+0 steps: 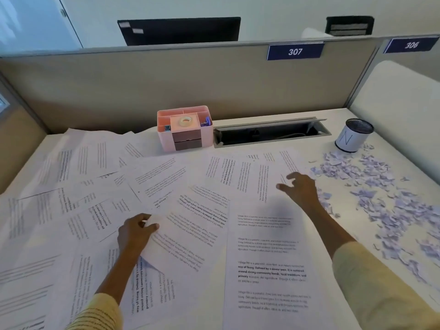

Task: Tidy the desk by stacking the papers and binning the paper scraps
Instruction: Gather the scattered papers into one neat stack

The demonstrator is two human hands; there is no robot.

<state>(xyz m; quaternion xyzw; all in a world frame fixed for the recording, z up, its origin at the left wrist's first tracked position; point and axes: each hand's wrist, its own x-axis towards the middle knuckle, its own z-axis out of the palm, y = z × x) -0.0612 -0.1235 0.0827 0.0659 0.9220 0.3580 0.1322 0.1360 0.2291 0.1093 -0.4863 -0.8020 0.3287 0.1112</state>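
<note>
The left hand (137, 232) pinches a corner of one sheet among the papers (181, 210) spread across the table (333, 115); the right hand (301, 189) hovers open. Best slide sheets together, squaring edges. Scraps (381, 186) litter the right edge near a cup (353, 136) marked "N". Signs read "307" and "306".

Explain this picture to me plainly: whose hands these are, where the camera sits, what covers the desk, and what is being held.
There is no machine here: a person works with bare hands, and one camera worn on the head looks down at the desk. Printed sheets lie scattered and overlapping; torn paper scraps litter the right side near a small bin. A pink organiser stands at the back. The left hand grips the corner of one sheet. The right hand hovers open, holding nothing.
</note>
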